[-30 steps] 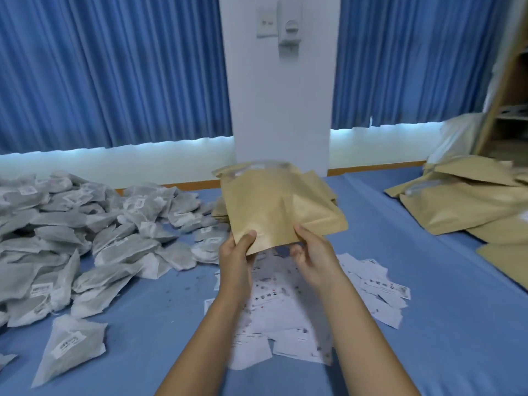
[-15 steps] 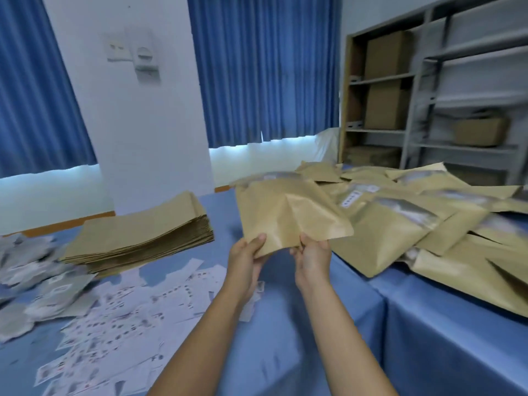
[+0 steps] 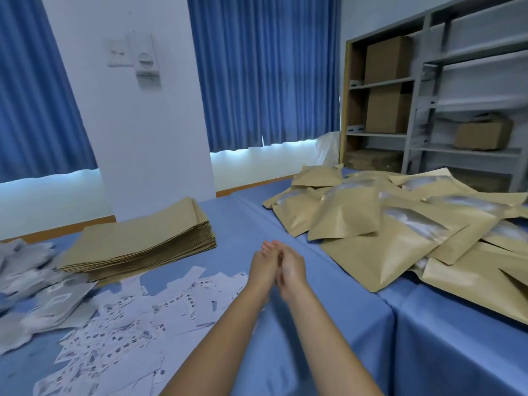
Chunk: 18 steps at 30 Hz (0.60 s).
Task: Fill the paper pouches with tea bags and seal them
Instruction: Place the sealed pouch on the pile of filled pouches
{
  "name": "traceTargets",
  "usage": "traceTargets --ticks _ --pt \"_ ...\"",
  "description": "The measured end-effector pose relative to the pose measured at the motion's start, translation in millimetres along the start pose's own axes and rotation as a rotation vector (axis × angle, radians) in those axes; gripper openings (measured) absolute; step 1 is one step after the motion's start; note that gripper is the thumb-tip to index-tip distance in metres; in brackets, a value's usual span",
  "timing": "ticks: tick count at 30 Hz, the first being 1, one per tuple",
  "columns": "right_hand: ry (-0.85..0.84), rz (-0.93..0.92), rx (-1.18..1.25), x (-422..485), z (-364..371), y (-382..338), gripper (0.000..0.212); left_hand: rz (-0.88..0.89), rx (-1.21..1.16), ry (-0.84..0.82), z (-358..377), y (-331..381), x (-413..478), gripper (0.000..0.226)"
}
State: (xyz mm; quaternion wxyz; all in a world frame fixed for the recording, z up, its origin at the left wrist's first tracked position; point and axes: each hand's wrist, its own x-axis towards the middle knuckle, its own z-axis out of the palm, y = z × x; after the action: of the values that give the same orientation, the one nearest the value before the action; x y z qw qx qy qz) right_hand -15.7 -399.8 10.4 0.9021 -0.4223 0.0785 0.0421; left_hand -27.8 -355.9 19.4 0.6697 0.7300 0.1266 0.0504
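My left hand (image 3: 264, 267) and my right hand (image 3: 292, 271) are side by side over the blue table (image 3: 328, 324), fingers stretched forward and touching each other, holding nothing. Just beyond them to the right, a filled brown paper pouch (image 3: 344, 215) lies on top of a pile of filled pouches (image 3: 414, 241) with clear windows. A neat stack of flat empty pouches (image 3: 143, 238) sits to the left of my hands. Grey-white tea bags (image 3: 37, 284) lie heaped at the far left edge.
Loose white printed labels (image 3: 137, 324) are scattered on the table under my left forearm. A white pillar (image 3: 137, 110) and blue curtains (image 3: 265, 70) stand behind the table. Shelves with cardboard boxes (image 3: 388, 81) fill the right background.
The pouch that both hands held has left them and now lies on the pile at the right. My hands came together and dropped toward the table. The view turned further right.
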Motion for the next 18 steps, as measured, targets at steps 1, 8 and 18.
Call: traceTargets --ticks 1,8,18 --pt "-0.029 0.015 0.031 -2 11 13 0.024 0.009 0.02 0.036 -15 -5 0 0.034" --pt "-0.231 0.13 0.122 -25 103 92 0.029 0.227 0.243 0.387 -141 -26 11 0.017" --pt "-0.238 0.362 0.017 7 165 174 0.035 0.197 1.498 0.443 -305 -33 100 0.059"
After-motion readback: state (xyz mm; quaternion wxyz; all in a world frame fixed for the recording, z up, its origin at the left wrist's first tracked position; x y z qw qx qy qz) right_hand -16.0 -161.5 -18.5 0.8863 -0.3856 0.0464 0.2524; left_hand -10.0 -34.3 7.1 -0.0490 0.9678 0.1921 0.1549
